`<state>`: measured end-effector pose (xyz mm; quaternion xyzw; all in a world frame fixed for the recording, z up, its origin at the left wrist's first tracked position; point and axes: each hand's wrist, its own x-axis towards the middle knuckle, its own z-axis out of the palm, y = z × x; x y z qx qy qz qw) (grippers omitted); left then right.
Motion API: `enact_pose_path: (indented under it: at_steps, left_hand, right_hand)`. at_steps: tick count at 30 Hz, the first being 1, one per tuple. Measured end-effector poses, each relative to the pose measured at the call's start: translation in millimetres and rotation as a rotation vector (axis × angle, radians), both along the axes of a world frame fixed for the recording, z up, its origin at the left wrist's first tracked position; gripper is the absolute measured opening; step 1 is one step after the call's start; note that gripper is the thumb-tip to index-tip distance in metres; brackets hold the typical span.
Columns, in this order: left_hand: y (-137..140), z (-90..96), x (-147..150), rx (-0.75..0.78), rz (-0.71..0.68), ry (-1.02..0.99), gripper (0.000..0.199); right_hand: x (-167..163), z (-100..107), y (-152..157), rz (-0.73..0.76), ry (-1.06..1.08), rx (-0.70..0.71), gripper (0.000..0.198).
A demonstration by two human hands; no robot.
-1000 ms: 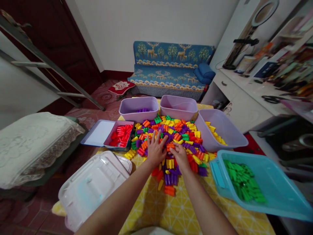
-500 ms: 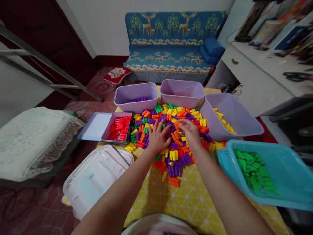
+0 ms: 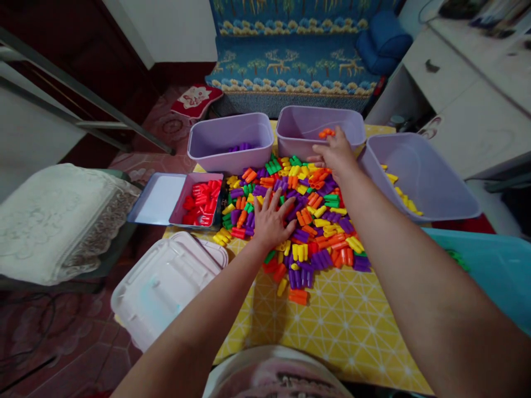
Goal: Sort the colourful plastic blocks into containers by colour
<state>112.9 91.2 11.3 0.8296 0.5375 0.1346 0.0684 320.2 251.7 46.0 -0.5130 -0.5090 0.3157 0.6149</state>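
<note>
My left hand lies spread and palm down on a heap of colourful plastic building pieces, its fingers apart. Out over the front rim of the back middle purple bin reaches my right hand, with its fingers spread. Just beyond those fingertips an orange plastic piece shows inside the bin; whether a finger still touches it is hard to see. Purple, yellow, green, orange and red pieces mix in the heap.
Purple pieces lie in the back left bin, yellow ones in the right bin. A tin holds red pieces. At right stands a turquoise bin, partly behind my arm. White lids rest at the left table edge.
My right hand has moved from the heap forward to the back middle bin, where an orange piece now shows. My left hand stays on the heap. The view has tilted down.
</note>
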Motion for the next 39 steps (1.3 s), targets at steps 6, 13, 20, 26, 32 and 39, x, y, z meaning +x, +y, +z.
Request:
enact_pose_path:
  at_steps: [6, 13, 20, 26, 32, 39]
  left_hand:
    - [0.4, -2.8, 0.3, 0.016, 0.007, -0.026, 0.065]
    - [-0.2, -3.3, 1.0, 0.028, 0.008, -0.041, 0.063]
    - [-1.0, -4.8, 1.0, 0.057, 0.012, -0.073, 0.062]
    - [-0.5, -6.9, -1.3, 0.070, -0.002, -0.077, 0.060]
    - [0.7, -12.4, -1.7, 0.088, -0.020, -0.097, 0.058]
    - [-1.9, -14.0, -0.5, 0.092, -0.036, -0.128, 0.038]
  right_hand:
    - [-4.5, 1.4, -68.9, -0.123, -0.031, -0.036, 0.061]
    - [-5.2, -42.1, -214.2, -0.402, -0.417, -0.161, 0.045]
    - [-43.4, -46.3, -215.0, -0.146, -0.783, -0.207, 0.051]
    - [-83.1, -51.5, -213.2, -0.053, -0.944, -0.244, 0.046]
    - [-63.9, -65.7, -222.2, -0.043, -0.934, -0.140, 0.047]
    - [-54.5, -68.3, -218.3, -0.067, -0.981, -0.117, 0.046]
